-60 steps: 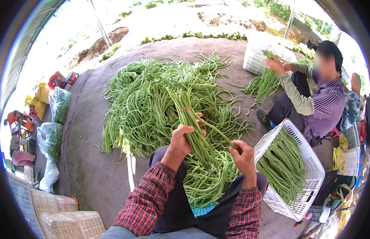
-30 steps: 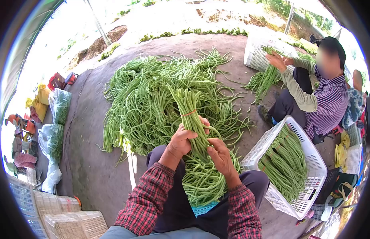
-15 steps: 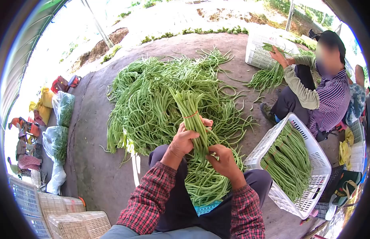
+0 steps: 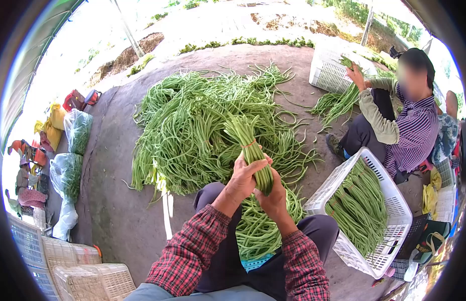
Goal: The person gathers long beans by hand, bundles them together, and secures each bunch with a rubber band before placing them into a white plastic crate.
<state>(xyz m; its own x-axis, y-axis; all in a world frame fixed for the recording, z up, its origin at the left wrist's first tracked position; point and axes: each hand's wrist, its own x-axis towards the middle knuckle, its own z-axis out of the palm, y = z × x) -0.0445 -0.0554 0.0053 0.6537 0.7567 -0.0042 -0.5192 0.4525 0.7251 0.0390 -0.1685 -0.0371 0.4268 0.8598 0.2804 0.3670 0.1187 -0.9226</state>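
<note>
A bundle of long green beans (image 4: 251,150) with an orange-red band round its upper part stands tilted before me. My left hand (image 4: 244,176) is closed round its middle, below the band. Lower down, my right hand (image 4: 274,199) wraps the bundle's bottom end, close to the left hand; some of its fingers are hidden behind the beans. Beneath both hands, between my knees, loose long beans (image 4: 265,228) lie in a light blue container (image 4: 256,262). Just beyond the hands spreads a large pile of loose long beans (image 4: 193,135) on the ground.
At my right stands a white crate (image 4: 401,220) with banded long beans (image 4: 358,208) inside. Another person (image 4: 411,120) sits beyond it, handling beans beside a second white crate (image 4: 326,75). Stacked crates (image 4: 92,281) are at lower left; filled plastic bags (image 4: 67,175) stand along the left.
The trailing bean ends below the bundle are now gathered up against it. My right hand has moved up and left to wrap the bundle's lower end. The other person's hand has shifted slightly.
</note>
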